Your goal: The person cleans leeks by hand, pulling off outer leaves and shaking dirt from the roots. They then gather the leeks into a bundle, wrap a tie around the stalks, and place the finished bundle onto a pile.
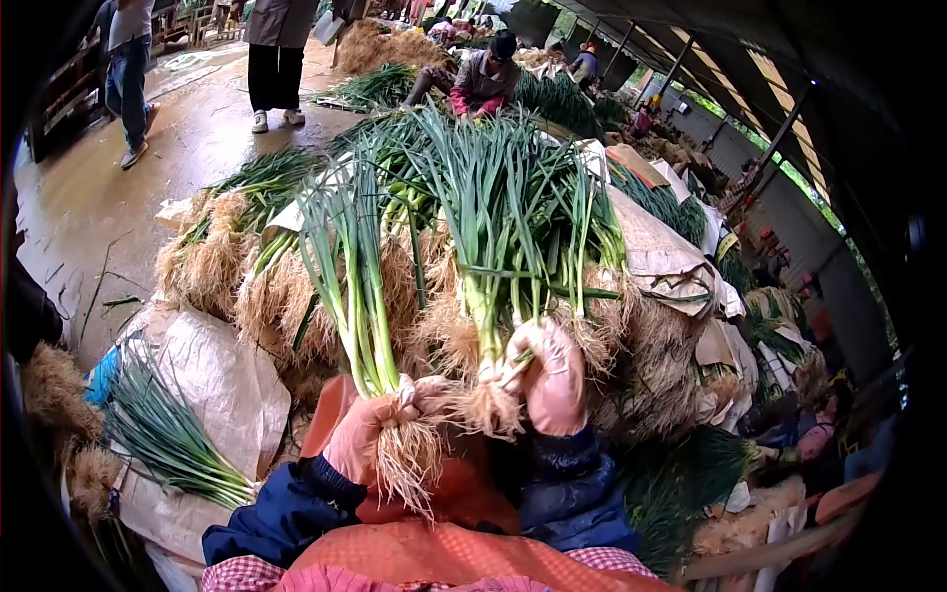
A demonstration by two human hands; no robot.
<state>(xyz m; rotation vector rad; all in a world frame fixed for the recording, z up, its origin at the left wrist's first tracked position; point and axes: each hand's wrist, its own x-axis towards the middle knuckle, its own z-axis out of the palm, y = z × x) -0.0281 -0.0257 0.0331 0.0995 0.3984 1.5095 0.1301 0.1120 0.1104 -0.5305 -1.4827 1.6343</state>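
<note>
My left hand [367, 436], in a pale glove, is closed round the base of a small bunch of green onions [363, 316]; its roots hang below the fingers. To the right, my right hand [552, 375], also gloved, pinches the white base of another onion bunch [481, 306] just above its pale roots. Both bunches stand roughly upright, leaves pointing away from me. Behind them lies a large pile of green onions [395, 178] with thick tan roots facing me.
At the left, trimmed-looking onions [178, 434] lie on a pale sack [227, 375]. A co-worker [485, 79] crouches beyond the pile, and two people stand at the upper left. Another sack [656, 237] covers the pile's right side. A wooden bar [779, 548] crosses the lower right.
</note>
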